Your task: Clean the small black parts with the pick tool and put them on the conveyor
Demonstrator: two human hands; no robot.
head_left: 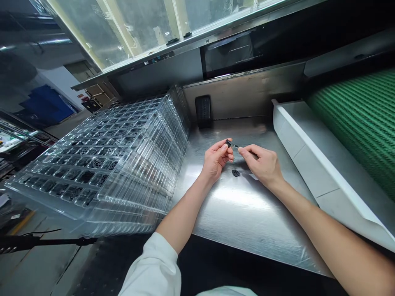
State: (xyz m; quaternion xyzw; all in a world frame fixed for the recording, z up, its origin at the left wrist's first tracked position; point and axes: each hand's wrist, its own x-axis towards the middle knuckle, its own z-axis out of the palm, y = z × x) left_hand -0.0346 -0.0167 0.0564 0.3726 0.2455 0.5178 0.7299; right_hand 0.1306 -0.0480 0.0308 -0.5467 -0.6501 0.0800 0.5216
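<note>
Between thumb and fingers, my left hand [217,157] pinches a small black part [228,143], held up above the metal tabletop [222,209]. My right hand [262,163] is closed around a slim dark-handled tool [236,146] whose thin tip points left at that part. Whether the tip touches it, I cannot tell. A second small black part [236,173], roundish with an open pattern, lies on the metal just below and between my hands.
Left of my hands stands a tall stack of clear plastic trays [138,164], with black parts in the top pockets. A white raised guard [327,176] runs along the right, beside a green conveyor belt [361,119]. A dark square piece [203,109] is at the back panel.
</note>
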